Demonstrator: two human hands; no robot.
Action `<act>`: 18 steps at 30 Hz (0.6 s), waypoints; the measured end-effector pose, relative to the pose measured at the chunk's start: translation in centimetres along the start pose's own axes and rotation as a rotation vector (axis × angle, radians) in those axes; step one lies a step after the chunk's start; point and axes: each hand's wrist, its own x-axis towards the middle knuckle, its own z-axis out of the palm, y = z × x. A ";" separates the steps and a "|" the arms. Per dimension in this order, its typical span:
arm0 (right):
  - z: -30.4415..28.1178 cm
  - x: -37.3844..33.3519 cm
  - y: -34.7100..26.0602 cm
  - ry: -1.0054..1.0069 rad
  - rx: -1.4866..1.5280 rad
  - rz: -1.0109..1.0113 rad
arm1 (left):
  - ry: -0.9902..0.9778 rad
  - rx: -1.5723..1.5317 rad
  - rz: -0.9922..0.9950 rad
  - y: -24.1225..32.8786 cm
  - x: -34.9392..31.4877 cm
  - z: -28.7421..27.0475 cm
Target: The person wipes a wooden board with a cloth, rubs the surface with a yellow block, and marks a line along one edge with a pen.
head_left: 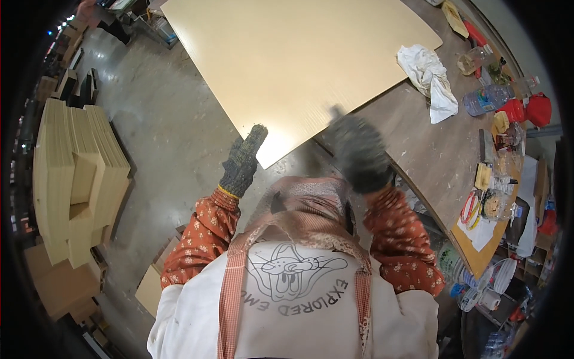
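Observation:
A large pale yellow board (305, 66) stretches from the far side to a corner close in front of me, partly over the workbench. My left hand (242, 161), in a dark knitted glove, is closed on the board's left edge near that corner. One digit lies on top of the board; the other fingers are mostly hidden. My right hand (360, 149), also in a dark glove, is at the near right edge of the board, over the bench's front edge. Motion smears its fingers, so their grip cannot be made out.
On the brown workbench (412, 140) lie a crumpled white cloth (428, 78), a plastic bottle (488, 99), a red item (537, 109) and red-handled scissors (471, 209). Stacked boards (78, 173) stand on the concrete floor (161, 131) at left. Another person (101, 18) is far left.

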 end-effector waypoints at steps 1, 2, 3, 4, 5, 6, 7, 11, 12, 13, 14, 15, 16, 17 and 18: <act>-0.6 0.2 1.3 -0.174 -0.020 0.126 | 0.016 -0.029 0.011 -0.1 0.1 0.2; -1.0 0.3 2.0 -0.348 -0.041 0.253 | 0.017 -0.032 0.014 -0.2 -0.1 0.3; -2.1 2.5 -0.1 -0.550 0.105 0.409 | 0.021 -0.017 0.001 -0.4 -0.4 0.4; -1.8 2.7 -2.7 -0.628 0.068 0.338 | 0.025 -0.014 0.001 -0.3 -0.3 0.5; -1.4 2.9 -5.2 -0.701 0.038 0.263 | 0.023 -0.018 0.012 -0.3 -0.2 0.6; 1.4 1.1 -6.2 -0.671 -0.065 0.117 | 0.009 -0.001 0.011 0.0 0.1 0.1; 4.7 -0.8 -7.2 -0.626 -0.167 -0.031 | -0.007 0.021 0.007 0.0 0.2 -0.1; 7.0 -2.3 -2.7 0.178 -1.203 -0.076 | 0.019 0.085 -0.024 -0.2 -0.3 0.0; 4.5 -1.5 0.3 0.075 -0.752 -0.060 | 0.032 0.211 0.031 0.3 0.0 -0.3; 0.0 1.1 2.3 0.010 0.113 0.073 | 0.042 0.206 0.035 0.1 -0.2 -0.2; -1.3 0.9 4.9 -0.114 -0.086 0.261 | 0.068 0.192 0.071 -0.3 -0.2 0.2; -2.5 0.8 7.5 -0.282 -0.300 0.422 | 0.093 0.178 0.103 -0.8 -0.2 0.5; -3.1 0.6 11.3 -0.306 -0.273 0.637 | 0.055 0.178 0.091 -0.9 -0.1 0.7; -2.2 -2.2 17.7 0.132 -0.291 0.318 | 0.019 0.173 0.088 -0.8 0.2 0.9; -3.6 -1.1 18.0 -0.022 -0.109 0.750 | 0.023 0.139 0.050 -1.2 -0.5 0.8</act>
